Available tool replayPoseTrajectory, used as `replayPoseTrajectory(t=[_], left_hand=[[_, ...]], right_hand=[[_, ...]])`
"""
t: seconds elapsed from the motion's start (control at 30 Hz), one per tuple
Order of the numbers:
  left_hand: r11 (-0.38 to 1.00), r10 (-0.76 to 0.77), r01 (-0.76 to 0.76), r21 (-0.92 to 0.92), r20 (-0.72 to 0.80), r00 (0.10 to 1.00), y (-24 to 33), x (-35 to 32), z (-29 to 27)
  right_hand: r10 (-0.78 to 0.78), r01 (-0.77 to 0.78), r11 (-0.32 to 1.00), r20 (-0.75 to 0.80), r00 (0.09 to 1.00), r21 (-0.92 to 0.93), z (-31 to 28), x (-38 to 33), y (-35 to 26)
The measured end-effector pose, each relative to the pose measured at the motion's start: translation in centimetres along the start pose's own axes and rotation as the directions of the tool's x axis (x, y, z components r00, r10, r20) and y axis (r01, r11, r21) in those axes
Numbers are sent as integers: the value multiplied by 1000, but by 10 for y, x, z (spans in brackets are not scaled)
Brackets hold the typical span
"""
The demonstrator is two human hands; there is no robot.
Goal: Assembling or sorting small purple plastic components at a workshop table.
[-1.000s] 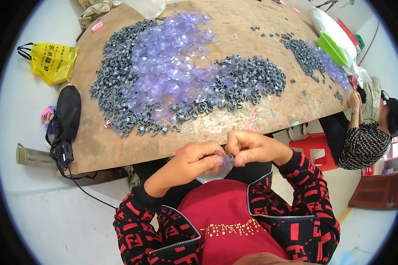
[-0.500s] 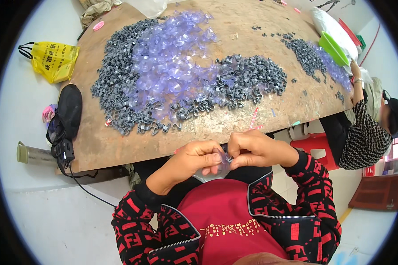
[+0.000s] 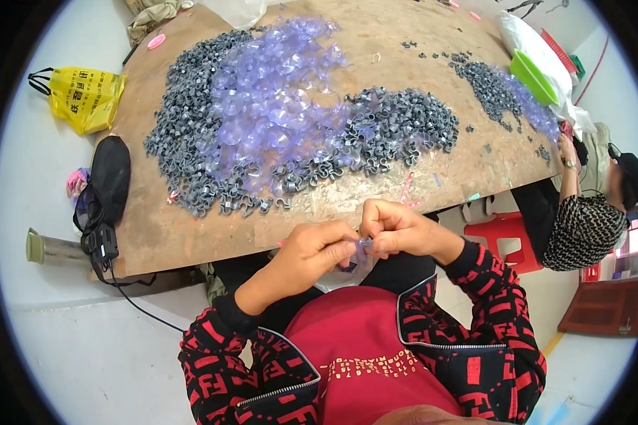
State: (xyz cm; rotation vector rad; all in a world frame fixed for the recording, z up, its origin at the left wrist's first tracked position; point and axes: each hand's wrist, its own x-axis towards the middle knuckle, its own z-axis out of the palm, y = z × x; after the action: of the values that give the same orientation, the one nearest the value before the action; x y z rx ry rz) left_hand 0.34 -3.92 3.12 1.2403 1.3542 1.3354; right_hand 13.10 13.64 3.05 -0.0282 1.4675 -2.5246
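Note:
My left hand (image 3: 312, 251) and my right hand (image 3: 403, 230) meet just off the table's near edge, fingertips almost touching. Pinched in the left one is a clear, purple-tinted suction cup (image 3: 362, 249), partly covered by the fingers. A small grey plastic clip (image 3: 368, 242) shows in the right hand's pinch, against the cup; whether the two are joined I cannot tell. Beyond my hands lies a big heap of clear purple suction cups (image 3: 269, 92), with grey clips (image 3: 404, 127) heaped to its left, right and front.
On the wooden table (image 3: 376, 195), a smaller pile of grey clips (image 3: 489, 88) lies at the right beside a green basin (image 3: 533, 78). A co-worker (image 3: 588, 227) sits there near a red stool (image 3: 503, 237). At left are a yellow bag (image 3: 86, 99), a black case (image 3: 111, 170) and a bottle (image 3: 60, 249).
My right hand has risen slightly and shifted left, and its fingers have turned at the suction cup. The co-worker's hand has moved from beside the green basin toward their body.

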Motion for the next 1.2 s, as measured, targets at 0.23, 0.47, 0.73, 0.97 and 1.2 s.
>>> replayPoseTrajectory(t=[0.23,0.47,0.73,0.97,1.2], left_hand=[[482,-99,305,-821,294,951,-17,-1,4],[977,-132,146,-156,99,986,-6,8,-13],[934,-190,210,-289,97,977,-12,9,-5],[667,454,-369,647,40,890,-6,9,0],[894,-237,314,-320,259,936,-8,4,-7]], right_hand=[[-86,114,871,82,993,-478,5,2,-13],[-36,35,907,6,999,-420,-3,1,-7],[-17,17,978,2,1000,-207,-10,2,17],[-103,108,867,-38,994,487,7,6,49],[-5,95,829,162,987,-552,-6,2,-6]])
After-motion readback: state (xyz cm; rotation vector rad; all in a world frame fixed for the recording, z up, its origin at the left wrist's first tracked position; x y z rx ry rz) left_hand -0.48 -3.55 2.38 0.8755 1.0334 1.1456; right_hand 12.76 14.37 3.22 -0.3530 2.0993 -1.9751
